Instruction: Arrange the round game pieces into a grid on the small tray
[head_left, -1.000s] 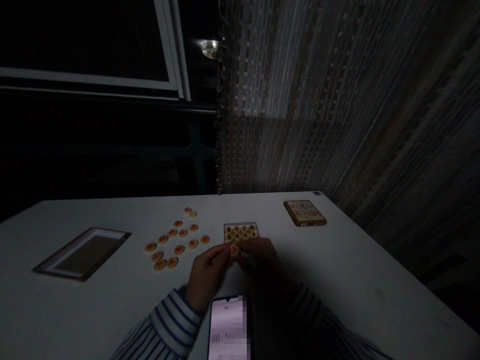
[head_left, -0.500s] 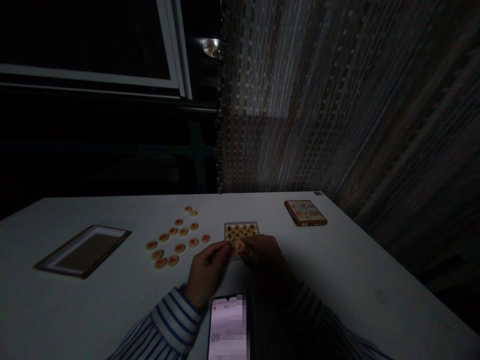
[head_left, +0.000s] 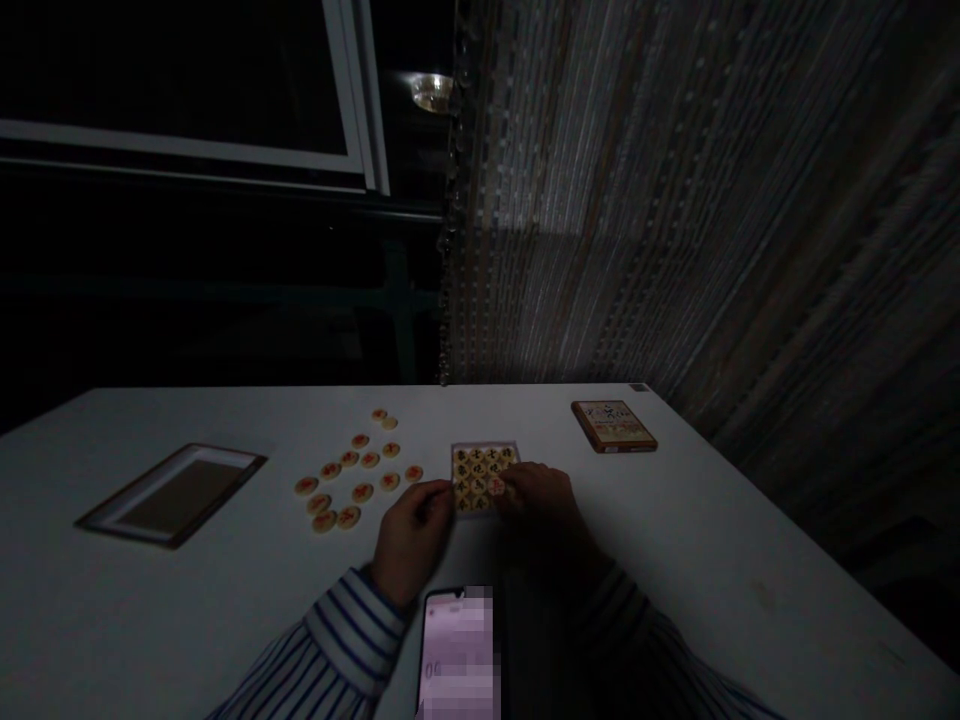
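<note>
A shallow tray (head_left: 484,447) in front of me holds rows of round Chinese chess pieces with black characters. One red-marked chess piece (head_left: 496,485) lies on or among them, and the fingertips of my right hand (head_left: 544,500) are closed on its right edge. That hand covers the tray's right front part. My left hand (head_left: 414,535) is curled at the tray's left edge, thumb and fingers together against the rim; its inner side is partly hidden. To the left, several loose red-marked chess pieces (head_left: 362,492) lie scattered on the white table (head_left: 247,620).
An open box lid or frame (head_left: 187,490) lies at the left. A closed box with printed characters (head_left: 615,425) is at the far right. A lit phone (head_left: 457,650) lies between my forearms. Behind the table hangs a string curtain (head_left: 570,200).
My right hand has lowered the red-marked piece from above the tray onto it, moving slightly right. My left hand has drawn back a little to the tray's left edge.
</note>
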